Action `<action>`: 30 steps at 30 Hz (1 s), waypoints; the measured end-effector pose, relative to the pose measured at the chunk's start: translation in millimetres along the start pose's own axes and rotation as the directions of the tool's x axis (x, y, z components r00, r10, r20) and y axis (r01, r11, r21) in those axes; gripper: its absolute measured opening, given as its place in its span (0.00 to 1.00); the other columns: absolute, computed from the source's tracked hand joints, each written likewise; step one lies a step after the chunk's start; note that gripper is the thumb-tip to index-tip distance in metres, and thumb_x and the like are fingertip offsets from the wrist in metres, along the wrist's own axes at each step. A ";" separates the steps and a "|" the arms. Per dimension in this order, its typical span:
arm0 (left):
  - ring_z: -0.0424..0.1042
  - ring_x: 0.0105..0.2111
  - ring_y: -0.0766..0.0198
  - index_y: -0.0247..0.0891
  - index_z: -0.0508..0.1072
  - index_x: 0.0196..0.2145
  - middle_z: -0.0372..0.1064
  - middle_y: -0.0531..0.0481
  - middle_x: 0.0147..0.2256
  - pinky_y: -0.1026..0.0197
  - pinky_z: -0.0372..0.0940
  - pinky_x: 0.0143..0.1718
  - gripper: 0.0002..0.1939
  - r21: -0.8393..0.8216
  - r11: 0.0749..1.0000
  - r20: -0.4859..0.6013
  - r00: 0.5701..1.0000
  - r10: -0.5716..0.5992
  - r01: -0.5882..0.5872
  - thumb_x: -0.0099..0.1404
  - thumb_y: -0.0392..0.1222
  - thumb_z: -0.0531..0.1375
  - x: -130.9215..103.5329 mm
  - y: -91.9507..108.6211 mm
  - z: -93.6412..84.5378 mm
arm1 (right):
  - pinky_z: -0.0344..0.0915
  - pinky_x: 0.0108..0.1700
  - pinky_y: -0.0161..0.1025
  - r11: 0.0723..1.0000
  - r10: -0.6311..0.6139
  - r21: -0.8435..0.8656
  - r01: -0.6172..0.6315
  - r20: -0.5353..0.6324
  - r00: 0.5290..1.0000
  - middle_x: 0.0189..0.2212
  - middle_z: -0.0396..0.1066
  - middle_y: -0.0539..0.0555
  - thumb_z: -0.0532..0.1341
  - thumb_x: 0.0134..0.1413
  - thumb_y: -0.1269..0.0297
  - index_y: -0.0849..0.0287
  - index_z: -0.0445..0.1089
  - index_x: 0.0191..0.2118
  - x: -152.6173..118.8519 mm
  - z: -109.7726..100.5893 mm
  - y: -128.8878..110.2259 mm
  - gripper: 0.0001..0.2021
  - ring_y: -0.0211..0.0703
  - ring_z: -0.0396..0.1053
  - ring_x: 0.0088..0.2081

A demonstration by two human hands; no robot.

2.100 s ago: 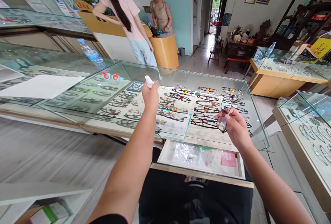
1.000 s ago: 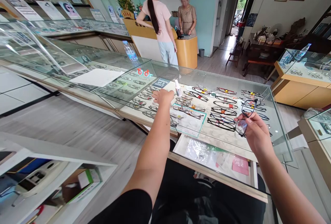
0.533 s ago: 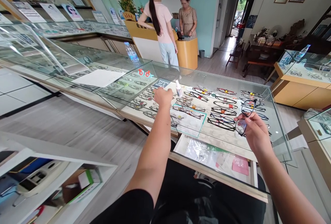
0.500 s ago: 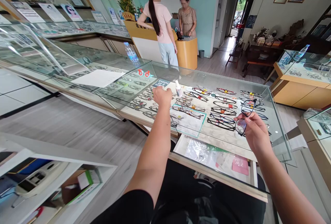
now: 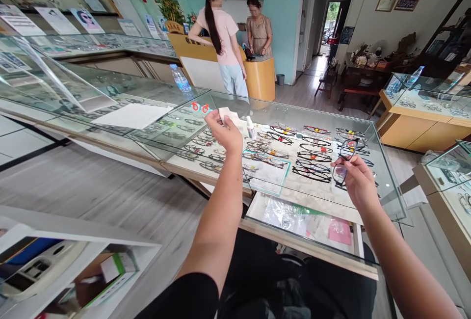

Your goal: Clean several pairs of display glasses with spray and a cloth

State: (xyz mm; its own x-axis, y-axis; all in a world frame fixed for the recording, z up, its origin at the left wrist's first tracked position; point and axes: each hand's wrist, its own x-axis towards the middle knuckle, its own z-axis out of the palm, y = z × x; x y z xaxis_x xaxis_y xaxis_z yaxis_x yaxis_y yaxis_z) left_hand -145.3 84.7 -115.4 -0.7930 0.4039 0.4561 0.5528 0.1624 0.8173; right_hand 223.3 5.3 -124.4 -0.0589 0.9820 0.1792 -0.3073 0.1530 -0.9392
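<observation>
My left hand (image 5: 225,131) is raised above the glass counter, its fingers closed on a pale cloth (image 5: 232,117) that hangs past the fingertips. Just right of that hand a small white spray bottle (image 5: 250,127) stands upright on the glass. Out to the right, my right hand (image 5: 358,179) pinches a pair of dark-rimmed eyeglasses (image 5: 347,150) by the frame, tilted so that one lens sits above the other. Beneath both hands, rows of eyeglass frames (image 5: 312,171) lie inside the glass display case (image 5: 327,113).
An open drawer (image 5: 358,240) with plastic bags sits below the counter edge. A white sheet (image 5: 134,116), a water bottle (image 5: 181,79) and red round-rimmed eyewear (image 5: 200,107) rest at the left. Two people (image 5: 225,39) are at the yellow desk (image 5: 263,81) behind.
My left hand has lifted off the counter with the cloth, where a dark printed piece showed under its fingers before. My right hand still holds the eyeglasses, and the view has shifted slightly.
</observation>
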 end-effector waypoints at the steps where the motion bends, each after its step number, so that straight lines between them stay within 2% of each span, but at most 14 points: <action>1: 0.73 0.65 0.60 0.38 0.59 0.64 0.71 0.35 0.64 0.60 0.67 0.64 0.20 -0.012 1.000 -0.003 1.000 0.017 -0.017 0.77 0.31 0.47 -2.3 1.8 -0.6 | 0.73 0.49 0.46 1.000 -0.003 0.003 0.003 -0.006 1.000 0.33 0.78 0.48 0.78 0.50 0.51 0.50 0.68 0.34 -0.4 0.3 0.2 0.19 0.47 0.80 0.39; 9: 0.76 0.56 0.56 0.35 0.60 0.60 0.71 0.33 0.59 0.58 0.69 0.59 0.16 -0.195 0.972 -0.032 0.992 0.124 -0.128 0.78 0.34 0.46 -22.2 11.7 -8.5 | 0.69 0.45 0.43 0.993 -0.096 -0.067 0.097 0.020 0.995 0.33 0.79 0.49 0.78 0.51 0.49 0.51 0.68 0.32 -13.2 5.8 -3.9 0.20 0.46 0.79 0.40; 16: 0.74 0.60 0.55 0.37 0.60 0.62 0.69 0.34 0.60 0.55 0.67 0.64 0.18 -0.239 0.963 0.037 0.990 0.135 -0.123 0.78 0.34 0.45 -38.8 31.1 -17.5 | 0.67 0.42 0.42 0.992 -0.089 -0.093 0.088 -0.009 0.996 0.31 0.78 0.47 0.79 0.46 0.47 0.51 0.68 0.30 -16.7 11.0 2.9 0.22 0.44 0.77 0.36; 19: 0.75 0.58 0.56 0.38 0.59 0.61 0.70 0.35 0.58 0.56 0.69 0.62 0.17 -0.295 0.945 0.066 0.984 0.168 -0.141 0.78 0.34 0.45 -46.5 43.5 -22.4 | 0.66 0.41 0.42 0.994 -0.057 -0.090 0.059 0.026 0.998 0.31 0.78 0.48 0.80 0.45 0.46 0.51 0.68 0.30 -14.4 17.5 -5.2 0.23 0.44 0.77 0.36; 21: 0.76 0.56 0.56 0.39 0.60 0.59 0.71 0.36 0.55 0.56 0.70 0.61 0.14 -0.366 0.916 0.062 0.978 0.201 -0.165 0.78 0.35 0.46 -51.6 54.3 -25.4 | 0.67 0.41 0.43 0.994 -0.062 -0.084 0.068 0.068 0.996 0.32 0.79 0.49 0.79 0.47 0.46 0.51 0.68 0.30 -10.1 22.5 -19.2 0.22 0.45 0.78 0.38; 24: 0.77 0.50 0.57 0.42 0.60 0.54 0.72 0.41 0.49 0.56 0.72 0.56 0.09 -0.513 0.831 0.033 0.962 0.269 -0.215 0.78 0.39 0.49 -59.0 77.8 -29.5 | 0.70 0.42 0.44 0.986 -0.148 -0.061 0.155 0.111 0.983 0.33 0.79 0.49 0.79 0.49 0.47 0.50 0.68 0.31 -0.1 31.7 -52.5 0.21 0.46 0.79 0.40; 26: 0.77 0.43 0.59 0.44 0.61 0.50 0.71 0.45 0.44 0.56 0.73 0.50 0.05 -0.634 0.732 0.040 0.935 0.353 -0.250 0.78 0.42 0.52 -63.6 99.5 -33.3 | 0.72 0.44 0.44 0.973 -0.219 -0.040 0.227 0.138 0.966 0.36 0.80 0.50 0.79 0.50 0.49 0.50 0.69 0.32 7.3 39.9 -78.8 0.20 0.47 0.79 0.41; 28: 0.76 0.37 0.61 0.45 0.63 0.47 0.71 0.49 0.40 0.58 0.73 0.44 0.06 -0.763 0.594 0.076 0.877 0.474 -0.255 0.77 0.46 0.57 -68.3 124.9 -39.0 | 0.73 0.48 0.45 0.948 -0.313 -0.013 0.318 0.142 0.939 0.37 0.80 0.49 0.78 0.52 0.50 0.49 0.70 0.33 13.9 49.4 -103.5 0.18 0.48 0.80 0.45; 30: 0.75 0.36 0.62 0.46 0.65 0.46 0.71 0.51 0.39 0.59 0.72 0.41 0.12 -0.859 0.466 0.119 0.802 0.586 -0.213 0.75 0.52 0.63 -73.8 150.7 -46.7 | 0.74 0.54 0.46 0.916 -0.401 0.027 0.400 0.127 0.907 0.38 0.81 0.49 0.78 0.54 0.51 0.48 0.69 0.34 18.6 58.6 -122.6 0.17 0.48 0.80 0.48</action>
State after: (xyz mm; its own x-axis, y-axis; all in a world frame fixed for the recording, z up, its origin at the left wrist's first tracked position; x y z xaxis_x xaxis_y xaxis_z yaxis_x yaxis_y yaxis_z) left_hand -15.5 37.3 -9.5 -0.2818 0.5259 0.8025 0.2061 -0.7837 0.5860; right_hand 204.2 -1.6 11.2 -0.0507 0.8159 0.5760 -0.3311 0.5304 -0.7804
